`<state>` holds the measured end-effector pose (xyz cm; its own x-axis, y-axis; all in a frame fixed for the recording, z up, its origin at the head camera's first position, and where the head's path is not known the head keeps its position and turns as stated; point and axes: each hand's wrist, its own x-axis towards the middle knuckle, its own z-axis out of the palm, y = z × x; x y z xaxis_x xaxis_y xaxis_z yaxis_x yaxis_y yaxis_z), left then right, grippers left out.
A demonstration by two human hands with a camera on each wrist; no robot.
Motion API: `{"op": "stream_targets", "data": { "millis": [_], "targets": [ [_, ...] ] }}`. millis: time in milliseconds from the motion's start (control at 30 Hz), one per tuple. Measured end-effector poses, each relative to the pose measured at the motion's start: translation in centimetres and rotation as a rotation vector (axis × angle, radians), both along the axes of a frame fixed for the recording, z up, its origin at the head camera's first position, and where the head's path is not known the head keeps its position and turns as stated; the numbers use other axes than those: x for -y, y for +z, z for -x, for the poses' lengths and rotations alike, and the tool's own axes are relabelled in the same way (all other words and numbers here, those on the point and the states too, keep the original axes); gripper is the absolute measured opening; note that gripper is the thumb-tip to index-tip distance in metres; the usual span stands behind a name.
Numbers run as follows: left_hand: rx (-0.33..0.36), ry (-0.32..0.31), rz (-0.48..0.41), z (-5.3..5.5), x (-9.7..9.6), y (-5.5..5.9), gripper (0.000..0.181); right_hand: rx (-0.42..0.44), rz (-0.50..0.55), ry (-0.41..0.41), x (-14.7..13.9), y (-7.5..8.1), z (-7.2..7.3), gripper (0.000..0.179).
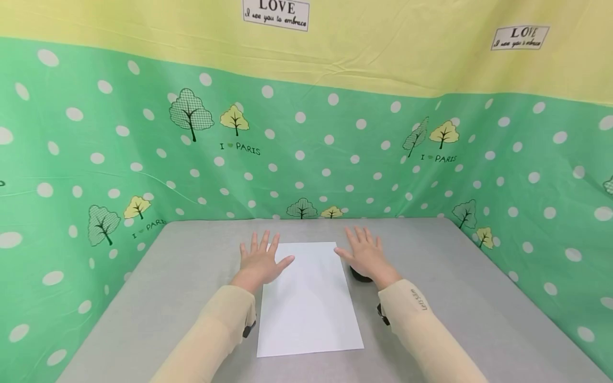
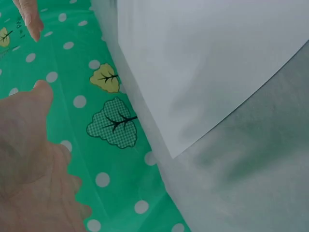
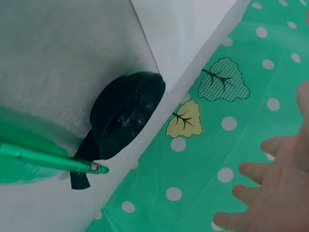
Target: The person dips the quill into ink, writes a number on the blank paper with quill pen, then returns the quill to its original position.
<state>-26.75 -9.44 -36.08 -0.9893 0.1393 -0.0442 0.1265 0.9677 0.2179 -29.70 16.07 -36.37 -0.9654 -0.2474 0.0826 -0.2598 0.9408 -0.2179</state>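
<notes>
White paper sheet (image 1: 308, 308): flat on the grey tabletop (image 1: 455, 292), between left hand (image 1: 258, 263) and right hand (image 1: 369, 258), extending from beside the thumbs back toward the wrists; probably light and unpinned, liable to skew or crease if brushed by a dragging thumb.
Dark wrist devices (image 1: 249, 329): behind the fingers, partly covered; could scrape the paper if lowered too far.
Left hand: straight-fingered, spread apart, gripping nothing; thumb-side over the sheet's left margin; apparently raised, judging by the left wrist view.
Right hand: likewise straight-fingered and spread, holding nothing, thumb-side at the far right corner.
Black round item (image 1: 360, 275): partly hidden under the right palm, just beside the sheet's right edge; cup or tape roll, cannot tell; apt to slide if bumped by lowered fingers.
Green pen-like rod (image 3: 48, 160): near the black item in the right wrist view, back from the fingertips; might roll if nudged.
Polka-dot curtain (image 1: 306, 175): beyond the fingertips, behind the tabletop.
</notes>
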Motion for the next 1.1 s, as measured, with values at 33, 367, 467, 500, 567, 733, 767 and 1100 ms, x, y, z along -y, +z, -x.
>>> {"op": "stream_targets", "data": {
  "millis": [33, 367, 467, 500, 567, 733, 767, 1100],
  "targets": [
    [-0.003, -0.002, -0.001, 0.0, 0.0, 0.0, 0.077, -0.001, 0.001, -0.002, -0.2, 0.0, 0.0, 0.073],
    [-0.025, -0.024, -0.007, -0.2, 0.3, -0.4, 0.077, -0.020, 0.024, -0.012, -1.9, -0.1, 0.1, 0.075],
    [-0.031, -0.030, -0.011, -0.3, 0.3, -0.5, 0.077, -0.014, 0.029, -0.016, -2.3, 0.0, 0.0, 0.075],
    [-0.033, -0.031, -0.010, -0.3, 0.4, -0.6, 0.077, -0.009, 0.030, -0.019, -2.4, 0.0, 0.0, 0.076],
    [-0.036, -0.034, -0.012, -0.4, 0.4, -0.7, 0.076, -0.005, 0.028, -0.024, -2.7, 0.1, 0.0, 0.076],
    [-0.033, -0.045, -0.030, -0.7, 0.7, -0.9, 0.075, 0.006, 0.037, -0.035, -3.3, 0.2, -0.1, 0.076],
    [-0.030, -0.048, -0.037, -0.8, 0.8, -1.0, 0.075, 0.007, 0.039, -0.036, -3.4, 0.2, -0.1, 0.076],
    [-0.036, -0.070, -0.066, -1.2, 1.5, -1.6, 0.074, 0.006, 0.058, -0.049, -4.9, -0.1, -0.1, 0.079]
  ]
}}
